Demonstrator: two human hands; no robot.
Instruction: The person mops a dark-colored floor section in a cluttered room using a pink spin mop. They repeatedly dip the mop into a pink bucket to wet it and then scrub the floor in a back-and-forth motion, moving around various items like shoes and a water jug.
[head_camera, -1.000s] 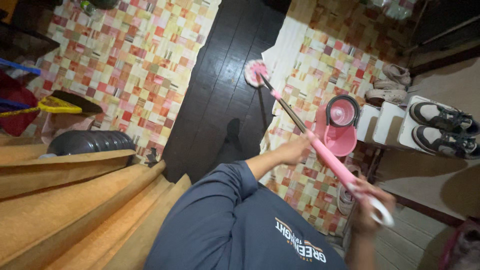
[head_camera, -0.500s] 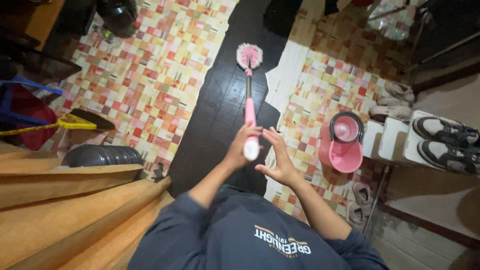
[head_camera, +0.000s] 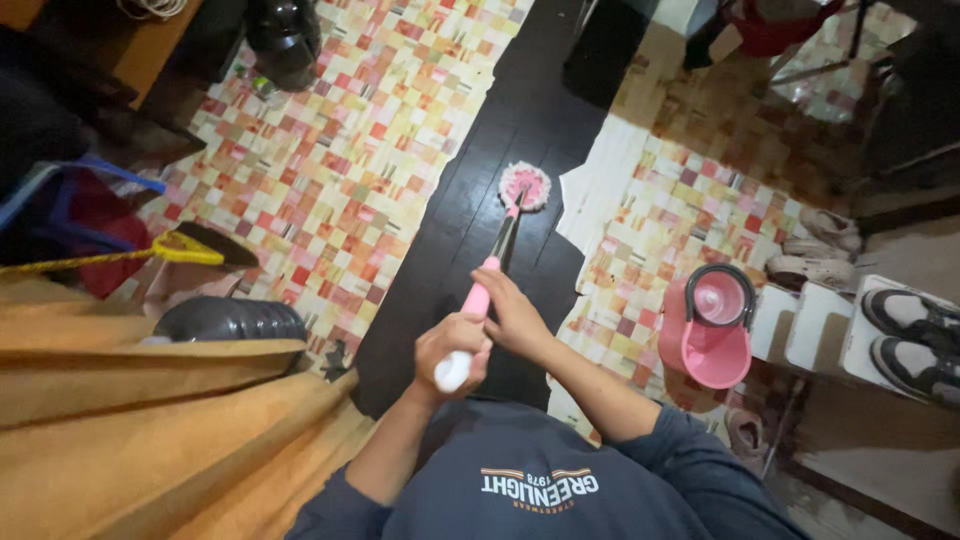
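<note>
Left hand (head_camera: 452, 350) clenched round pink mop handle (head_camera: 470, 320) near top; right hand (head_camera: 515, 318) gripping just below. Mop head (head_camera: 525, 186) flat on dark floor strip (head_camera: 470, 215). Advised: steady downward pressure, straight overlapping strokes.

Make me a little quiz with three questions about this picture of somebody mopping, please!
1. True or false: both hands grip the pink mop handle.
2. Where is the mop head resting?
A) on the checkered mat
B) on the dark floorboards
C) inside the bucket
3. What colour is the bucket standing on the checkered mat to the person's right?

Key:
1. True. The left hand wraps around the handle near its white end, and the right hand holds it just above.
2. B. It lies on the dark floorboards between the two mats.
3. Pink, with a black carrying handle.
</note>
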